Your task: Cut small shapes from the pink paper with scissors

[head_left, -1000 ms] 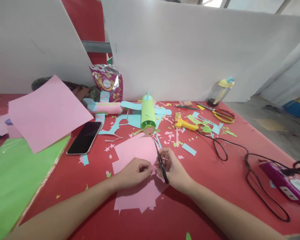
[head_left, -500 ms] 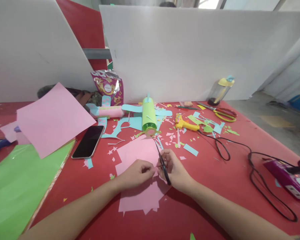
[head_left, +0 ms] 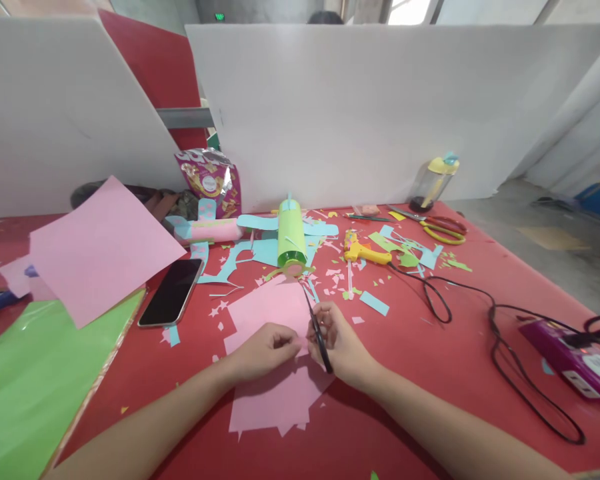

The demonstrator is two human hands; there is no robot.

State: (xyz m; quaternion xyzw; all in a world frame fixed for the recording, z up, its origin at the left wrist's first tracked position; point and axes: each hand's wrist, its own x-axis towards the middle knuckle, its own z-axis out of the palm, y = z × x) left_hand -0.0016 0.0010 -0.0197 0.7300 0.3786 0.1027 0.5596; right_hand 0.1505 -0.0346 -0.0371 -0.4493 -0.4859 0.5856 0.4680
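My right hand is closed round black scissors, whose blades point away from me. My left hand pinches a small pink paper scrap right at the blades. Both hands hover over a cut-up pink sheet lying on the red table. Just beyond stands a green paper tube on light blue cut-outs.
A phone lies left of the pink sheet, with a big pink sheet and green paper further left. A yellow glue gun, its black cord, red-yellow scissors, a bottle, a snack bag and a purple power strip surround them.
The hands stay together at the scissors with only slight finger movement. The camera tilted a little, shifting the scene.
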